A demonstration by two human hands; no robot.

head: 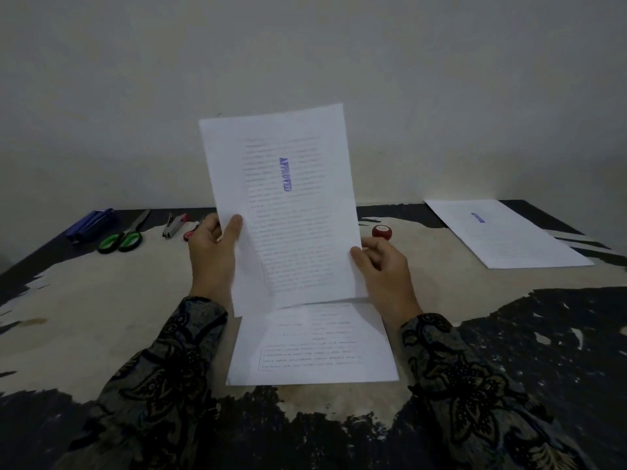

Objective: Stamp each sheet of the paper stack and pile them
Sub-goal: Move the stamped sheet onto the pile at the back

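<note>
A worn table (101,300), its dark top flaked away to a pale layer, stands against a bare grey-white wall (305,45), and on it lie the unstamped paper stack (312,351) nearest the person and the stamped pile (509,239) far right. Above the stack both hands lift a stamped sheet (285,205) upright, the left hand (213,252) pinching its left edge with the thumb in front, the right hand (383,266) pinching its lower right corner. Carried right, the sheet could probably smudge, land askew on the pile, or knock the red stamp (382,231) just behind the right hand.
</note>
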